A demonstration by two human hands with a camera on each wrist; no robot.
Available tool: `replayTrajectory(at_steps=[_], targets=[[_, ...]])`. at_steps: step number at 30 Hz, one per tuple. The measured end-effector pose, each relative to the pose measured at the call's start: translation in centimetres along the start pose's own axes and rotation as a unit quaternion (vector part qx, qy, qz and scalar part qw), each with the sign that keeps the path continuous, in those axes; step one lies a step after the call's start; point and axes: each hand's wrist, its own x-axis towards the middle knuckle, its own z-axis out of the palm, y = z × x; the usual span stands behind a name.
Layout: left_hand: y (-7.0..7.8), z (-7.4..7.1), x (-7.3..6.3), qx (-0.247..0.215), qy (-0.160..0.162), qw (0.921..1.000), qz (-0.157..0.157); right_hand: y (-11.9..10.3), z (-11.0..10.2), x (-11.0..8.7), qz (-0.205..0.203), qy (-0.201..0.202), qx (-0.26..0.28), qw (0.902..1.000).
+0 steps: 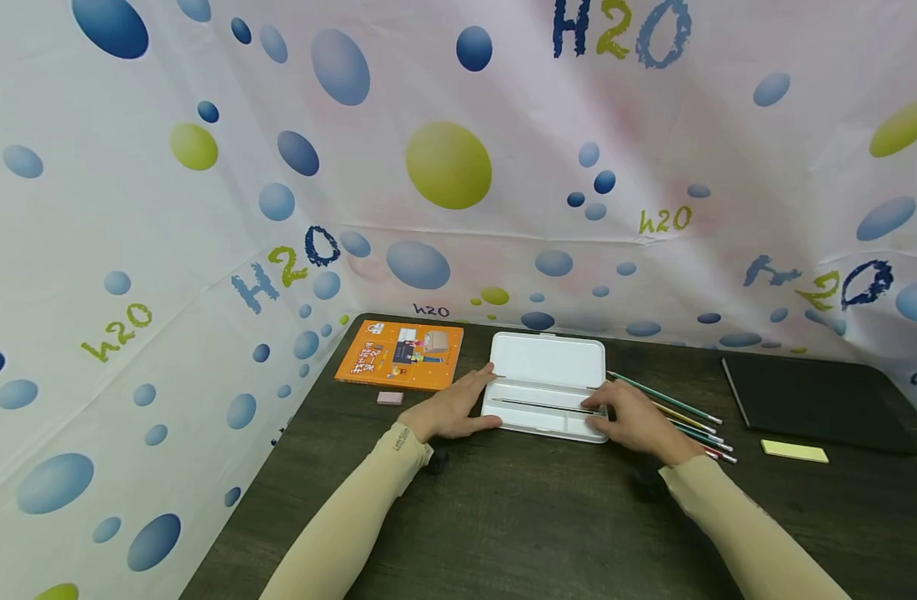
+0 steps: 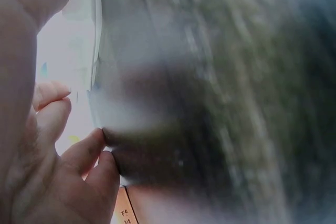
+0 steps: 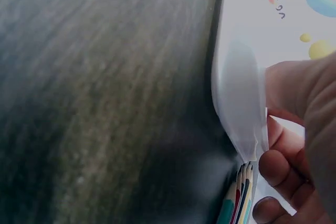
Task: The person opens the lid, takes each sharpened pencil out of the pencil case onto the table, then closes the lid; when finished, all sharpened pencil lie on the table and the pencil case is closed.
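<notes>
A slim dark pencil (image 1: 537, 406) lies lengthwise in the tray of a white pencil case (image 1: 548, 392), whose lid (image 1: 548, 358) stands open on the far side, the case itself resting on the dark bench (image 1: 541, 517). The right hand (image 1: 638, 417) is at the tray's right end, thumb and fingers bent around the pencil's near tip; whether they pinch it or merely rest there, I cannot tell. The left hand (image 1: 456, 406) is spread along the case's left edge, touching it but grasping nothing. The step in hand looks like settling this pencil into the tray. If so, the next move calls for the right hand to come clear of it and reach the loose pencils (image 1: 676, 402) fanned out just right of the case, partly behind that hand, while the left keeps the case from sliding. Farther out, a pink eraser (image 1: 389, 398) and an orange book (image 1: 402, 356) lie to the left; a black flat item (image 1: 814, 402) and a yellow notepad (image 1: 794, 451) lie to the right, all apart from the hands.
</notes>
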Motion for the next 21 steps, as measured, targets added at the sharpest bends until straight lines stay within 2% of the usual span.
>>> replayTrajectory(at_steps=[5, 14, 21], targets=[[0.12, -0.1, 0.02, -0.001, 0.0, 1.0, -0.001, 0.0, -0.16, 0.12, 0.0, -0.01, -0.003, 0.9999], [0.35, -0.26, -0.08, -0.005, -0.003, 1.0, -0.007, 0.22, 0.41, 0.22, 0.001, 0.008, 0.003, 1.0], [0.18, -0.11, -0.09, 0.001, -0.002, 1.0, -0.003, 0.31, 0.54, 0.08, 0.027, 0.005, 0.028, 0.9992]])
